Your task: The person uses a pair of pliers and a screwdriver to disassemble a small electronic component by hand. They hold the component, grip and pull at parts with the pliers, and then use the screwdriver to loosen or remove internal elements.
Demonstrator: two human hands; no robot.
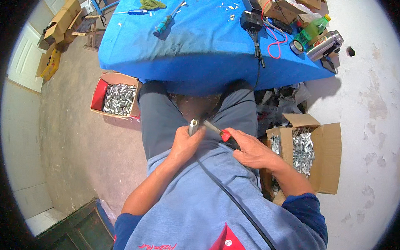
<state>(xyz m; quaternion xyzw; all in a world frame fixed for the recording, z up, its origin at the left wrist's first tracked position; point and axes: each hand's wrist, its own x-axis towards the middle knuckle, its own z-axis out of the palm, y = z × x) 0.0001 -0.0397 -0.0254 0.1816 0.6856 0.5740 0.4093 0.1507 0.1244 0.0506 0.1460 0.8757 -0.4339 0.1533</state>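
Note:
Above my lap, my left hand (185, 143) is closed round a small silver metal piece (193, 126) whose open end points up. My right hand (255, 150) grips a tool with a red-and-black handle (225, 134). Its pale narrow shaft (212, 127) points at the left hand's fingers; whether it touches the metal piece I cannot tell. A black cable (232, 197) runs from beside my left hand down across my front. To the left on the floor, a red-lined carton (99, 94) holds many similar-looking silver pieces (119, 99).
At right, an open carton (329, 156) holds thin metal parts (303, 151). On the blue-covered table (189, 65) lie a screwdriver (163, 26), a green cloth (152, 4), a black box with leads (251, 21), a green bottle (312, 29) and a steel flask (324, 45).

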